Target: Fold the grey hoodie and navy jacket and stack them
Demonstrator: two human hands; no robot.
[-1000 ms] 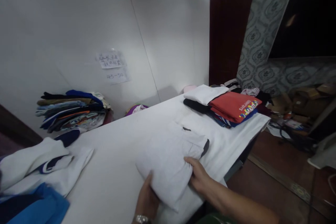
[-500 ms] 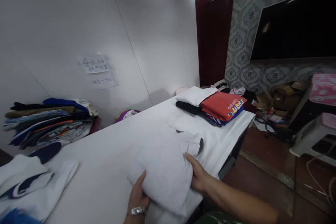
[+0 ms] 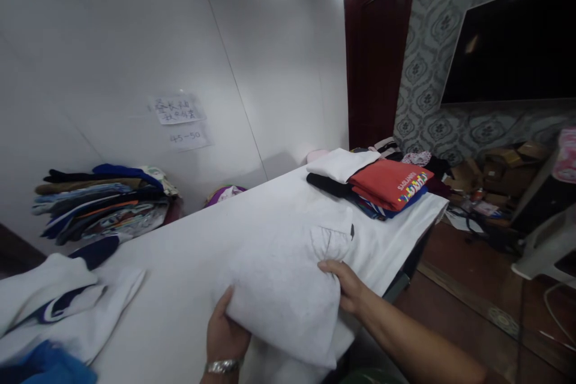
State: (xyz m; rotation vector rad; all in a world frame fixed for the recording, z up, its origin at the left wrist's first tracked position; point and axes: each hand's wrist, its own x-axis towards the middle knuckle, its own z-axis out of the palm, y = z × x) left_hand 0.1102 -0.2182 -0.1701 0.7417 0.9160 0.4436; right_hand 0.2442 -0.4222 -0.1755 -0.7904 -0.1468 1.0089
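A folded white garment with a dark collar edge is held just above the near edge of the white table. My left hand, with a watch on the wrist, grips its left side with the thumb on top. On the right side my right hand holds the fold, fingers curled round the cloth. The far end of the garment, with a chest pocket, is raised off the table.
A stack of folded clothes, red and white on top, sits at the table's far right. Another pile of folded clothes lies at the left by the wall. Loose white and blue garments lie at the near left. Right of the table are floor clutter and a white stool.
Both hands have raised the folded white garment off the table and drawn it closer to me. The far end has folded up. The view has shifted slightly.
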